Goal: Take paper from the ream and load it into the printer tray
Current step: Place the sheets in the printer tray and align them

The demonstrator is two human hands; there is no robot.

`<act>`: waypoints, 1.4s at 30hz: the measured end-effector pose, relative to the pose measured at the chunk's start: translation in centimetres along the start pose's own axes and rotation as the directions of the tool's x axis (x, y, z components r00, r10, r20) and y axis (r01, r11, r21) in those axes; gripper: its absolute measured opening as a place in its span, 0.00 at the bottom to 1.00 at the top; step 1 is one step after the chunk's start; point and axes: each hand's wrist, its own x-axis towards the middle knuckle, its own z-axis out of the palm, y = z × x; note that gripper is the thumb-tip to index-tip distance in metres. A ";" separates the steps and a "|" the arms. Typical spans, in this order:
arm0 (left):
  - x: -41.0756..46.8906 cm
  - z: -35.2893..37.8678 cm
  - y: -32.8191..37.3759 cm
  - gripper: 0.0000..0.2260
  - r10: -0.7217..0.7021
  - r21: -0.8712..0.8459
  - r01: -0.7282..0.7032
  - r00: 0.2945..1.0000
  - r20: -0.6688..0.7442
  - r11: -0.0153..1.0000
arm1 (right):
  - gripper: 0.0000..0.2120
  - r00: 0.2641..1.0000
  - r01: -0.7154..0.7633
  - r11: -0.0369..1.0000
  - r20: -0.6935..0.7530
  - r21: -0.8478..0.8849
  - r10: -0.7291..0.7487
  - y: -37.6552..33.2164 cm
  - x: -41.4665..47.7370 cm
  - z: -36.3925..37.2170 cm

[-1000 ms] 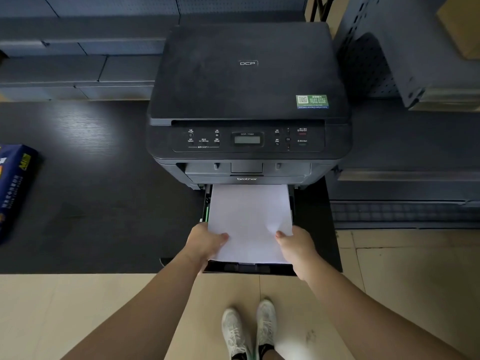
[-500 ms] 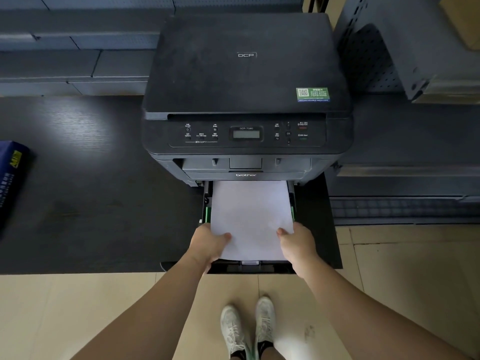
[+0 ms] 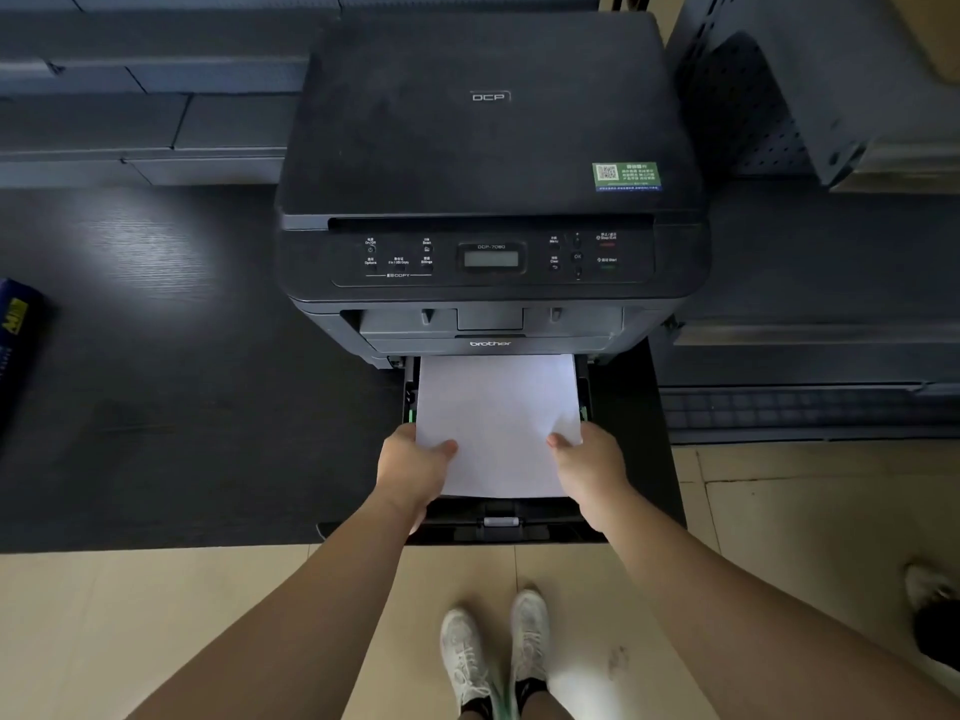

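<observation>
A black printer [image 3: 488, 163] stands on a dark table, its paper tray [image 3: 501, 522] pulled out toward me. A white stack of paper [image 3: 498, 423] lies in the tray, its far end under the printer body. My left hand [image 3: 413, 470] grips the stack's near left corner, thumb on top. My right hand [image 3: 589, 470] grips the near right corner the same way. The blue ream wrapper [image 3: 15, 345] lies at the table's far left edge, partly out of frame.
The dark table [image 3: 182, 407] ends just in front of the tray. Grey metal shelving [image 3: 810, 356] stands close on the right of the printer. Grey boxes [image 3: 145, 122] line the back. My white shoes [image 3: 493, 652] stand on the beige tiled floor.
Both hands have pushed the paper stack further into the tray toward the printer. The near edge of the tray now shows in front of the paper.
</observation>
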 end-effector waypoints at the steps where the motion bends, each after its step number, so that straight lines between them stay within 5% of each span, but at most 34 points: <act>1: 0.2 0.2 0.0 0.07 0.006 0.009 -0.006 1.000 -0.006 1.000 | 0.03 1.000 0.004 0.999 -0.005 -0.032 -0.004 -0.2 0.3 0.2; 11: 1.4 1.8 -1.0 0.07 0.039 0.241 -0.017 0.995 -0.088 0.970 | 0.13 0.998 0.014 0.977 -0.054 -0.213 -0.025 -0.2 0.9 1.0; 15: 0.9 1.1 -0.9 0.09 0.048 0.244 -0.022 0.994 -0.101 0.970 | 0.24 0.997 0.023 0.974 -0.072 -0.223 -0.040 -0.2 -0.3 0.0; 24: -0.7 -0.1 -1.1 0.17 0.191 0.488 -0.110 0.974 -0.119 0.866 | 0.12 0.971 0.217 0.909 -0.017 -0.355 -0.238 0.3 -2.5 -1.3; 31: -1.6 0.3 -1.2 0.12 0.213 0.543 -0.120 0.971 -0.111 0.831 | 0.06 0.969 0.242 0.851 0.070 -0.466 -0.237 0.7 -2.0 -1.2; 42: -2.3 -3.7 1.1 0.17 0.234 0.513 -0.141 0.965 -0.120 0.847 | 0.08 0.962 0.182 0.825 -0.076 -0.535 -0.261 -0.6 -2.2 -5.2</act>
